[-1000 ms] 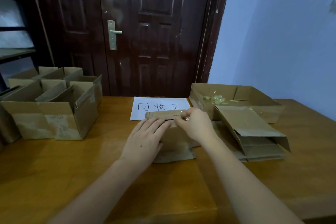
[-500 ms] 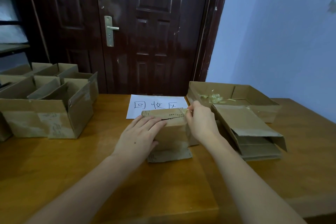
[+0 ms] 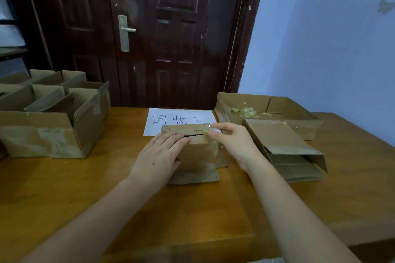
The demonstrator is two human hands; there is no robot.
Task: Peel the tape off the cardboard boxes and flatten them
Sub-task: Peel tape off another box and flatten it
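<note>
A small brown cardboard box (image 3: 196, 153) stands in the middle of the wooden table, bottom flaps splayed toward me. My left hand (image 3: 159, 155) lies flat on its top and left side, fingers straight. My right hand (image 3: 233, 143) is at the box's top right corner, where thumb and forefinger pinch a strip of clear tape (image 3: 206, 130) lifted off the top seam. A dark slit shows along that seam.
Several open taped boxes (image 3: 51, 126) stand at the left. A shallow cardboard tray (image 3: 284, 111) holding crumpled tape (image 3: 245, 111) sits at the back right, with flattened boxes (image 3: 286, 151) stacked in front of it. A white paper sign (image 3: 177, 117) lies behind the box.
My right hand has drawn the tape end rightward along the top seam, from mid-box to its right corner. The left hand stays pressed on the box.
</note>
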